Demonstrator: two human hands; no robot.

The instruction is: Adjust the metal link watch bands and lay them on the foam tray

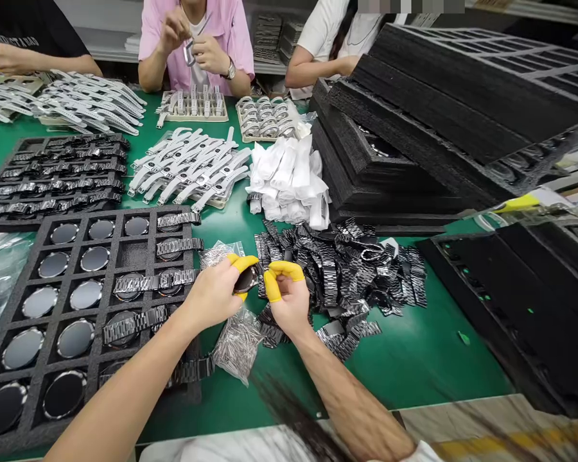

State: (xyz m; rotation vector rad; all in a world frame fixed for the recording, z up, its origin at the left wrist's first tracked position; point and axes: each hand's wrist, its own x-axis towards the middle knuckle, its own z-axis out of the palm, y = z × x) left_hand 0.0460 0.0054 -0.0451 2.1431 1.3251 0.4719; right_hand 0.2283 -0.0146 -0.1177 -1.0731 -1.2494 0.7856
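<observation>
My left hand (218, 290), with yellow finger cots on its fingertips, grips a round dark watch case (246, 280) by its edge. Close by on the right is my right hand (289, 292), also in yellow finger cots. Its thumb and fingers are pinched at the side of the case, and what they hold is too small to make out. Below the hands lies a clear bag of thin metal pins (238, 343); another bag of pins (220, 252) is partly hidden behind my left hand. Loose black metal watch bands (337, 269) are heaped just beyond and right of my right hand.
At left, a black foam tray (113, 256) holds watch cases, some with bands. Behind it stand another filled tray (60, 170), white-strapped watches (187, 165) and white wrapped bundles (289, 176). Stacked foam trays (390, 179) rise at right. Several people sit opposite.
</observation>
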